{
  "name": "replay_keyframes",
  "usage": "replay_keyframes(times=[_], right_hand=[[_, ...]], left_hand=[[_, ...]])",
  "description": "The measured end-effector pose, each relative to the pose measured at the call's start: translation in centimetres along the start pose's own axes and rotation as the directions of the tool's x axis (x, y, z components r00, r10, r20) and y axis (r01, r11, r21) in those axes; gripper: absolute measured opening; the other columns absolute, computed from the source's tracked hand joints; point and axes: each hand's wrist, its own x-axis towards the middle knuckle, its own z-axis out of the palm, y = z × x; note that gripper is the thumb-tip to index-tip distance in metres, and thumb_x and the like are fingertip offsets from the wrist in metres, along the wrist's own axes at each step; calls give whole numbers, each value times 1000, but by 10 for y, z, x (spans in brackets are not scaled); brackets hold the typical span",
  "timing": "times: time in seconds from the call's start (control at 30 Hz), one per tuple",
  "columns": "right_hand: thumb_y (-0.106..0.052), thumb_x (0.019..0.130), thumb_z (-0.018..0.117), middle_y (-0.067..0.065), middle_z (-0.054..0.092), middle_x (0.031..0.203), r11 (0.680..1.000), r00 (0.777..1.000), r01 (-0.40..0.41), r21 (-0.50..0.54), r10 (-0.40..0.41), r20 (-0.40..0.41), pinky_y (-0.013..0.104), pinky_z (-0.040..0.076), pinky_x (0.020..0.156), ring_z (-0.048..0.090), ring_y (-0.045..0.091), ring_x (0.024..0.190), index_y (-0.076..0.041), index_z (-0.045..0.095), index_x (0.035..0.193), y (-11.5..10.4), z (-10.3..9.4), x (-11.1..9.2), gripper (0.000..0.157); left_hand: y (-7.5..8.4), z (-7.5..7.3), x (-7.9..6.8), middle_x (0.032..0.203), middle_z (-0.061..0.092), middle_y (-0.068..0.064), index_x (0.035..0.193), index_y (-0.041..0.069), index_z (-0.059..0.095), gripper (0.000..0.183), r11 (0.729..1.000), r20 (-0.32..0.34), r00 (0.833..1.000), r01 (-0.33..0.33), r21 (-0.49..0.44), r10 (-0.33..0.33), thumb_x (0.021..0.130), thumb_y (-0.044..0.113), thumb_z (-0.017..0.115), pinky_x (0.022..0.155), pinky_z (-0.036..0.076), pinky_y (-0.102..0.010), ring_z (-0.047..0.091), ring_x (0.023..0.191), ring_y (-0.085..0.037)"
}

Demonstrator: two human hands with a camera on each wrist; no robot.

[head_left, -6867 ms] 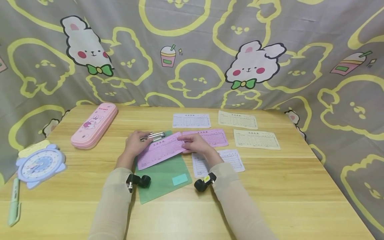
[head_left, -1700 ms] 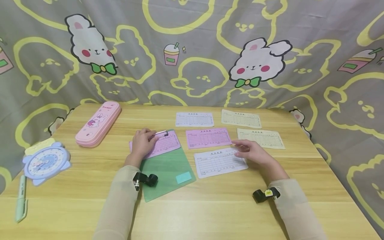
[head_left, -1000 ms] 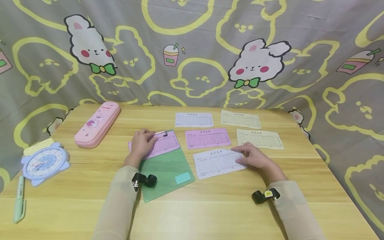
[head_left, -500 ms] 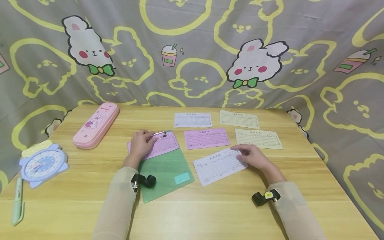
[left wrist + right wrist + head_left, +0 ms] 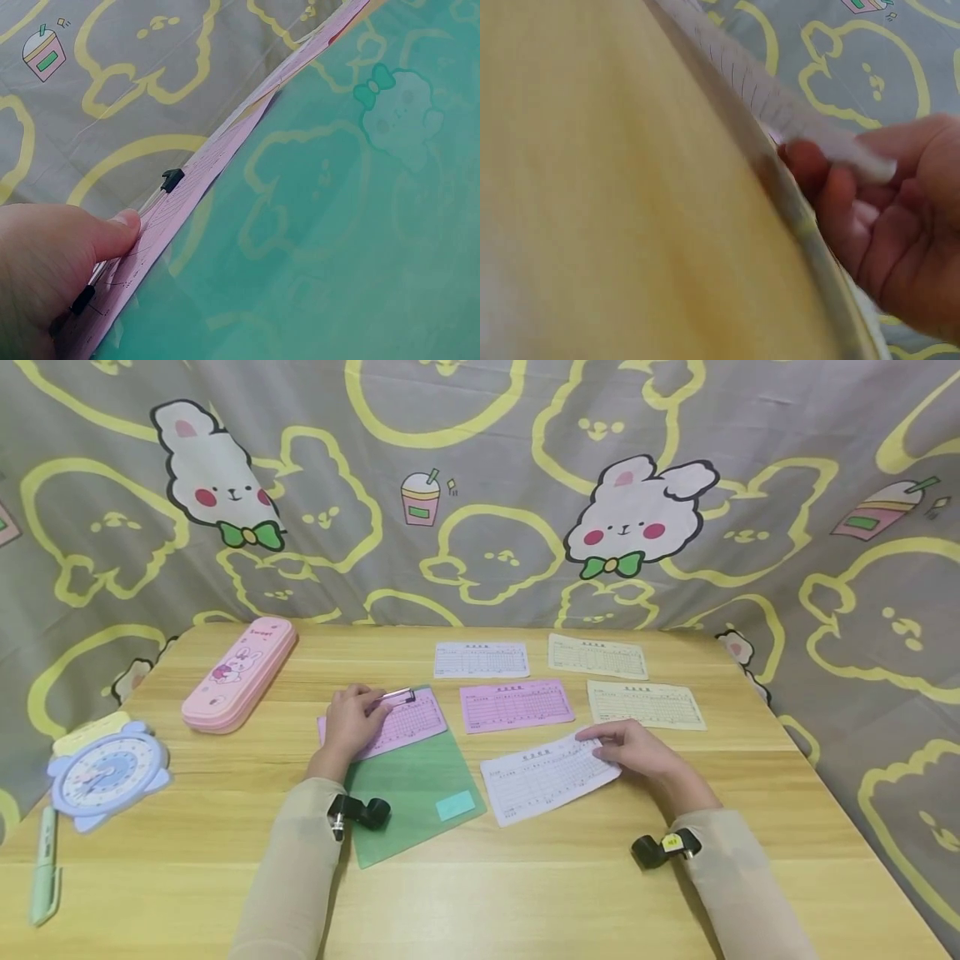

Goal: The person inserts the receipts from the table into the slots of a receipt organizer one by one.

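Observation:
My left hand (image 5: pixel 354 720) grips the top of a green clipboard (image 5: pixel 412 814) at its metal clip (image 5: pixel 396 695). In the left wrist view the thumb lies on the clip, while the other fingers are mostly hidden. Under the clip lies a pink printed slip (image 5: pixel 416 722), sticking out a little past the board's left side. To the right, my right hand (image 5: pixel 637 750) pinches the right edge of a white printed slip (image 5: pixel 540 781). That edge is lifted off the table in the right wrist view, with the thumb and fingers on either side of the paper (image 5: pixel 780 112).
Behind the white slip lie another pink slip (image 5: pixel 517 706), two cream slips (image 5: pixel 647 706) and a second white slip (image 5: pixel 482 660). A pink pencil case (image 5: pixel 240 675), a blue bear-shaped clock (image 5: pixel 108 774), a cream pad (image 5: pixel 92 732) and a green highlighter (image 5: pixel 45 868) are at the left.
The nearer pink slip went from both hands to under the clip. My right hand moved right and took the white slip, which turned and shifted slightly toward me. The left hand stayed at the clip.

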Motion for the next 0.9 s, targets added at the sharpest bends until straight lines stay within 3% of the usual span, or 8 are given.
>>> replay_keyframes(times=[0.2, 0.43, 0.63, 0.9], right_hand=[[5, 81, 48, 19, 60, 93, 995, 998, 41, 91, -45, 40, 31, 47, 63, 60, 24, 78, 7, 48, 116, -13, -10, 0, 36], [3, 81, 50, 19, 57, 101, 993, 997, 73, 96, -71, -17, 34, 47, 67, 58, 26, 78, 3, 50, 117, -30, -12, 7, 36], [0, 80, 54, 16, 55, 107, 994, 994, 94, 52, -90, -66, 30, 46, 66, 57, 20, 78, 2, 56, 110, -36, 7, 32, 30], [2, 77, 57, 13, 57, 102, 989, 982, 142, -31, -145, -119, 29, 43, 71, 50, 22, 89, 1, 63, 99, -44, 41, 71, 23]], left_hand=[[0, 1, -1, 102, 51, -13, 107, 3, 61, 33, 1000, -13, 1000, 0, -4, 0, 80, 22, 60, 77, 29, -44, 40, 92, -31], [0, -1, 0, 102, 52, -13, 107, 2, 60, 32, 1000, -4, 1000, 0, -8, 0, 81, 21, 60, 77, 29, -45, 40, 93, -31], [0, -2, 0, 103, 52, -14, 108, 2, 60, 33, 1000, 0, 1000, -7, -1, 7, 81, 22, 59, 77, 29, -45, 41, 93, -32], [0, -2, 0, 103, 52, -14, 108, 3, 60, 34, 1000, 4, 1000, 5, 6, -5, 81, 23, 59, 77, 30, -44, 41, 94, -31]])
